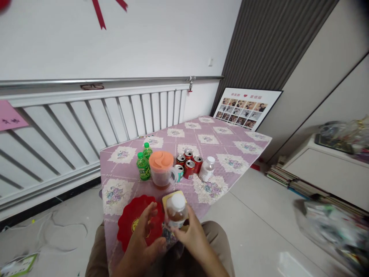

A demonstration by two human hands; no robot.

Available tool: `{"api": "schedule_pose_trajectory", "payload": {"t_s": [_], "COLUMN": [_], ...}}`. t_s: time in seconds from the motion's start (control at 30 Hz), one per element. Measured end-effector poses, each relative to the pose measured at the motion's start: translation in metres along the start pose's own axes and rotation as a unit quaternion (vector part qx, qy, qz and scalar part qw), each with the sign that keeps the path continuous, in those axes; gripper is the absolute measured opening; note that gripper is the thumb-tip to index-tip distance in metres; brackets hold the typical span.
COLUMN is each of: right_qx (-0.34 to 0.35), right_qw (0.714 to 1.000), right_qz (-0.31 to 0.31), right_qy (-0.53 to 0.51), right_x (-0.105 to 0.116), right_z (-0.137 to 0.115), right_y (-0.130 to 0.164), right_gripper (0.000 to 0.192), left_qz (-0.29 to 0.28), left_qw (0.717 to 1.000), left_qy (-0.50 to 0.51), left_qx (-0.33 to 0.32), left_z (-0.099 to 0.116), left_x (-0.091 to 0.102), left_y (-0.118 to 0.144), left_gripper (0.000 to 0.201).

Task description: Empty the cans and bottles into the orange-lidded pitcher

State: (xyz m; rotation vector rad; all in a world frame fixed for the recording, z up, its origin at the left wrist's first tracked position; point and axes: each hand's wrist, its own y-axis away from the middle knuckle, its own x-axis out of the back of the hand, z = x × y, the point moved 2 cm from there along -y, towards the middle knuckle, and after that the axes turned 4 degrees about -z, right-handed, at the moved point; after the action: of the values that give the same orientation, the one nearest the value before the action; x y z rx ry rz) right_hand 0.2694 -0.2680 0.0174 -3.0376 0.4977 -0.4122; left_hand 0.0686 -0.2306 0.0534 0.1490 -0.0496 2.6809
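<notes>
My right hand [192,234] grips a small clear bottle [176,211] with a white cap and brownish liquid, held upright over the near edge of the table. My left hand [144,234] is beside it with fingers spread, hovering over a red scalloped plate [129,217] and holding nothing. A yellow-rimmed item [167,198] lies just behind the bottle, mostly hidden.
A table with a purple floral cloth [230,150] carries two green bottles [143,166], a pitcher with an orange lid [161,169], several red cans [188,163] and a white-capped bottle [207,168]. A radiator [72,127] runs along the wall, a photo board [245,107] leans behind, books [285,181] lie on the floor.
</notes>
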Motion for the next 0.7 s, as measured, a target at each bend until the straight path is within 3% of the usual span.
{"api": "schedule_pose_trajectory", "payload": {"t_s": [0.17,0.3,0.53,0.7], "right_qx": [-0.015,-0.011,-0.005,0.003], "right_qw": [0.982,0.97,0.952,0.948], "right_qz": [0.175,0.23,0.293,0.307], "right_qy": [0.069,0.08,0.085,0.086], "right_x": [0.049,0.071,0.068,0.064], "right_z": [0.033,0.055,0.079,0.091], "right_y": [-0.047,-0.086,-0.121,-0.118], "right_gripper": [0.066,0.056,0.056,0.058], "left_qz": [-0.004,-0.003,0.004,0.031], "left_qw": [1.0,1.0,0.999,0.999], "left_qy": [-0.018,-0.02,-0.036,-0.023], "left_qx": [0.023,0.016,0.009,0.015], "left_z": [-0.025,-0.029,-0.009,-0.028], "left_x": [0.017,0.017,0.002,0.008], "left_y": [0.004,0.009,0.017,0.013], "left_gripper": [0.06,0.051,0.05,0.054]}}
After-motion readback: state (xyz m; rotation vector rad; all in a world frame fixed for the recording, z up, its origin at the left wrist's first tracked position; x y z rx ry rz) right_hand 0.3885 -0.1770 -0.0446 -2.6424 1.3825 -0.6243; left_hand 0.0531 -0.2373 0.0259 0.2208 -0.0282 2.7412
